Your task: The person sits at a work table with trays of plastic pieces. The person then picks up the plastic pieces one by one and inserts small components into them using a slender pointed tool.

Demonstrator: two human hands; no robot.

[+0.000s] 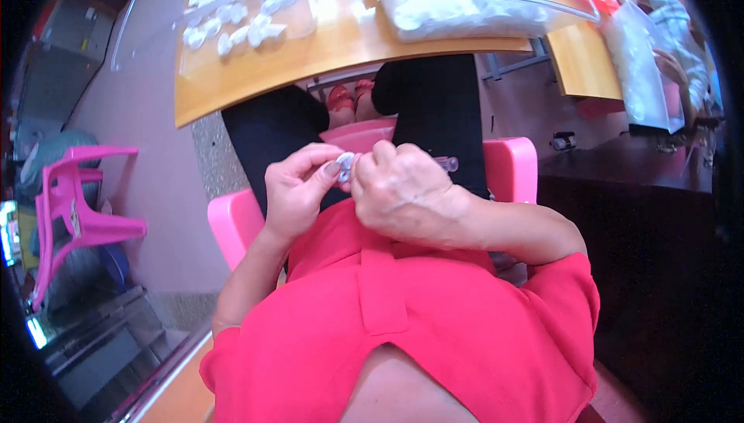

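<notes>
Above my lap, a small white round plastic piece [346, 166] is pinched between the thumb and fingers of my left hand [298, 190]. My right hand [407, 194] is closed right beside it, its fingertips against the piece. From the outer side of that fist sticks out the clear, pinkish end of a slim tool [447, 163], perhaps a handle; the rest of it is hidden in the hand. Beyond my hands, between my knees, shows the rim of a pink container [360, 133].
On the wooden table [341, 39] ahead stands a clear bin [496, 24] full of white pieces. More white pieces [248, 32] lie at the left. Pink chair arms [511, 167] flank me. A pink plastic chair [85, 214] is at the left. Another person's arm [674, 67] shows far right.
</notes>
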